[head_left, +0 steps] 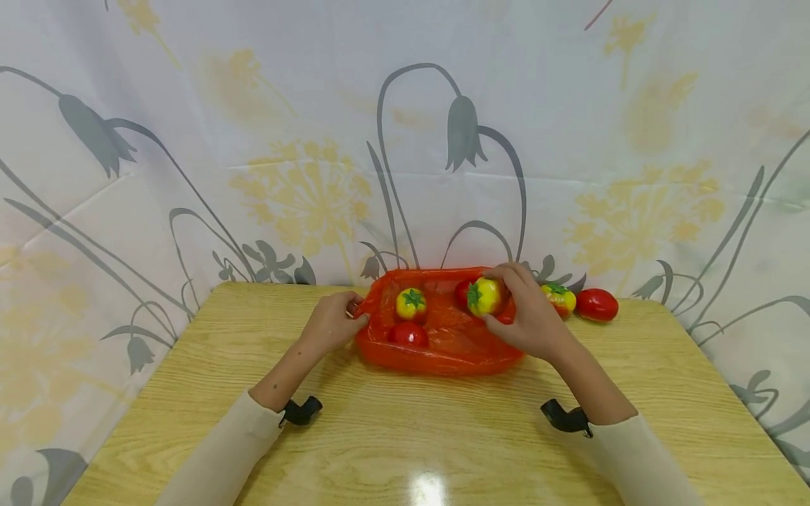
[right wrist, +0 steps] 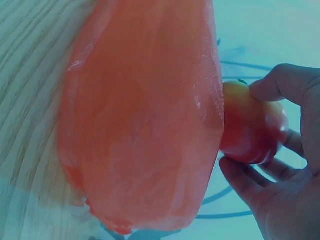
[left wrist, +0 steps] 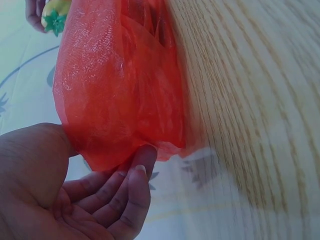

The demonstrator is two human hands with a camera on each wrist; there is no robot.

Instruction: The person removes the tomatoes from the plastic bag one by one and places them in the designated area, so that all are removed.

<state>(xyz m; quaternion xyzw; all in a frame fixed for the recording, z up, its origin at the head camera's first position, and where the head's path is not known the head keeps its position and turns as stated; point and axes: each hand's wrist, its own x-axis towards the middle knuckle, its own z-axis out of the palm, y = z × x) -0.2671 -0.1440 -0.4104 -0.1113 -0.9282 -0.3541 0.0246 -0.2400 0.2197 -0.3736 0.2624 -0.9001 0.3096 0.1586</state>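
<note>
A red plastic bag [head_left: 443, 362] lies spread wide on the table, its mouth facing up. At its left end my left hand [head_left: 335, 320] pinches the rim, thumb and fingers on the thin plastic [left wrist: 120, 90]. Over the right part of the bag my right hand [head_left: 534, 313] holds a yellow-and-red tomato [head_left: 486, 296] with a green leafy top. The right wrist view shows this tomato [right wrist: 252, 122] between thumb and fingers, beside the bag's edge. Inside the bag sit another yellow-and-red tomato [head_left: 411, 306] and a red tomato [head_left: 408, 334]. A red one [head_left: 462, 292] is partly hidden behind the held tomato.
Right of the bag, a yellow-and-red tomato [head_left: 561, 300] and an oblong red tomato [head_left: 598, 305] lie on the wooden table [head_left: 380, 436]. Just behind the table's back edge hangs a flower-patterned curtain [head_left: 405, 204].
</note>
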